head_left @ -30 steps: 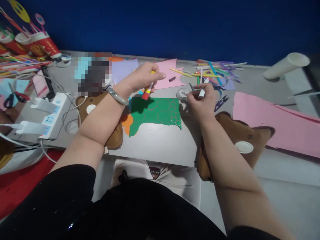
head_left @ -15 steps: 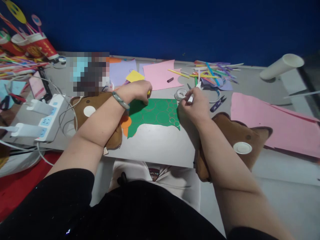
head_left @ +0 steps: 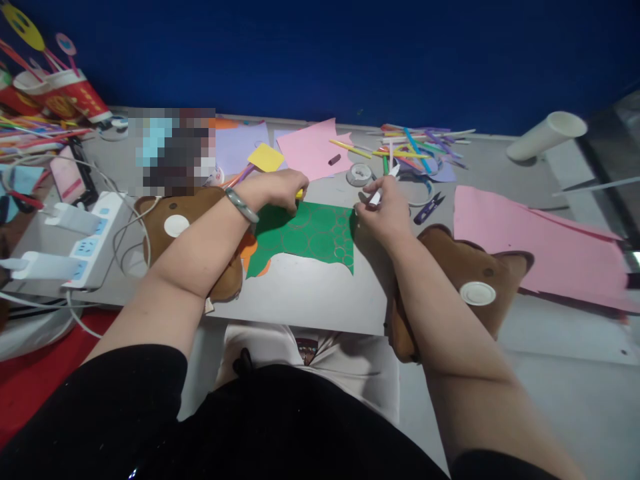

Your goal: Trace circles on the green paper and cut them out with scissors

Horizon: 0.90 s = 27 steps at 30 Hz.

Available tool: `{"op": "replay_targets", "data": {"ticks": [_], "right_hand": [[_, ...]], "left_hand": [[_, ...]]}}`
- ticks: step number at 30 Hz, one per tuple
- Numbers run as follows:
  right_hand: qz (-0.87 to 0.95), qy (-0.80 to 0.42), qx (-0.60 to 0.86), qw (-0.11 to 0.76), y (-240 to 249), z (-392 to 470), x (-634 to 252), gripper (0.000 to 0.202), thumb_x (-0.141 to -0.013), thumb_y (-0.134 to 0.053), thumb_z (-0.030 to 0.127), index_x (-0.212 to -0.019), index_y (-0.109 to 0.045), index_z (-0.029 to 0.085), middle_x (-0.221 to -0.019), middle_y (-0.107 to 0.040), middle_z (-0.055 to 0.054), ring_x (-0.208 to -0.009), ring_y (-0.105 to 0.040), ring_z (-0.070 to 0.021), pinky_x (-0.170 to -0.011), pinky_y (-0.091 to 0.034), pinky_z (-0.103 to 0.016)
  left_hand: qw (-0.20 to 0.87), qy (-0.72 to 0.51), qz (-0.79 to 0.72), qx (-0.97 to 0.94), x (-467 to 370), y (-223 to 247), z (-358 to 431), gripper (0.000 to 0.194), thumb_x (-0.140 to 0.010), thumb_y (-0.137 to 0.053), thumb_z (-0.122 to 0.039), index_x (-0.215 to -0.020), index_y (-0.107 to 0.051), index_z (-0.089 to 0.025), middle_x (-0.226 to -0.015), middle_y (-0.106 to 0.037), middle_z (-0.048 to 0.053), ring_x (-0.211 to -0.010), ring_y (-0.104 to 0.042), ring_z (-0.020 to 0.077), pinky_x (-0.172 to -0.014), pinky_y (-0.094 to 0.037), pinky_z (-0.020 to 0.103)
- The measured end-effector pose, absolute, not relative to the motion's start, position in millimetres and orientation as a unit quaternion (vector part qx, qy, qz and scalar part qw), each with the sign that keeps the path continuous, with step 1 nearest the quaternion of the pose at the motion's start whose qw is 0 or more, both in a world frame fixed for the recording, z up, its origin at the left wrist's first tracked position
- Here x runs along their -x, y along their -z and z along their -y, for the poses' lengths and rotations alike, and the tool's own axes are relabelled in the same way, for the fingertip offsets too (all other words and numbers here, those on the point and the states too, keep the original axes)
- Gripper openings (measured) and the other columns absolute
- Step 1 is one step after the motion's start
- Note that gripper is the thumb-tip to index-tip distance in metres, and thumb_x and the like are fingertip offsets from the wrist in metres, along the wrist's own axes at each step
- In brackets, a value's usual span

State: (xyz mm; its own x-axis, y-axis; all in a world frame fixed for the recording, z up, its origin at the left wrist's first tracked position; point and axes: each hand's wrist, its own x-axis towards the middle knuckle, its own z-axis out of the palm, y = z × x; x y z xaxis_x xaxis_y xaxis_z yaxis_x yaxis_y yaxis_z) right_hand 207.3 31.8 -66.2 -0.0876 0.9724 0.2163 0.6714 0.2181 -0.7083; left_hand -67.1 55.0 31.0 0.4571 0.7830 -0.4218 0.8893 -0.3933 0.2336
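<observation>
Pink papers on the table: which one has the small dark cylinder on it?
The back pink paper, beyond the green sheet; the dark cylinder lies on it, the right paper has none.

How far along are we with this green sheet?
Looks done: circles are outlined on the green sheet, its near edge is cut in curves, and orange rounded pieces lie by its left edge. In hand: the left hand holds something yellow; the right hand holds a white object. Probably left: the outlined circles, not yet cut out.
</observation>
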Motion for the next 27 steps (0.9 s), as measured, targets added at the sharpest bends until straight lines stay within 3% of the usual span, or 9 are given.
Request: {"op": "replay_targets", "data": {"ticks": [6,13,19,27], "right_hand": [[0.657,-0.256,0.589,0.394,62,-34,-203,0.026,-0.082,-0.079,0.028,-0.093,-0.055,0.028,-0.078,-0.06,0.003,-0.067,-0.06,-0.0173,-0.074,-0.057,-0.037],[0.641,-0.265,0.597,0.403,62,-37,-207,0.033,-0.071,-0.074,0.011,-0.092,-0.053,0.026,-0.071,-0.043,0.008,-0.061,-0.041,-0.0115,-0.065,-0.045,-0.032],[0.644,-0.262,0.584,0.42,61,-40,-211,0.038,-0.069,-0.071,0.007,-0.092,-0.047,0.026,-0.085,-0.05,0.006,-0.07,-0.047,-0.0107,-0.071,-0.047,-0.03],[0.618,-0.269,0.587,0.448,59,-42,-211,0.039,-0.064,-0.067,0.002,-0.09,-0.048,0.025,-0.09,-0.053,0.005,-0.075,-0.048,-0.0105,-0.075,-0.047,-0.03]], "left_hand": [[0.235,0.03,-0.539,-0.808,67,-27,-60,0.041,-0.077,-0.08,-0.024,-0.118,-0.081,-0.019,-0.109,-0.079,0.006,-0.1,-0.072,0.0237,-0.084,-0.053,0.029],[0.244,-0.083,-0.586,-0.769,69,-19,-65,0.041,-0.073,-0.081,-0.016,-0.114,-0.083,-0.017,-0.111,-0.077,0.007,-0.102,-0.071,0.0225,-0.089,-0.053,0.03],[0.263,-0.13,-0.578,-0.761,66,-19,-64,0.03,-0.075,-0.08,-0.013,-0.105,-0.082,-0.017,-0.108,-0.077,0.005,-0.104,-0.07,0.0225,-0.094,-0.053,0.032],[0.268,-0.186,-0.578,-0.748,66,-8,-70,0.032,-0.069,-0.082,-0.009,-0.1,-0.082,-0.016,-0.098,-0.076,0.005,-0.101,-0.07,0.0236,-0.093,-0.052,0.033]]}}
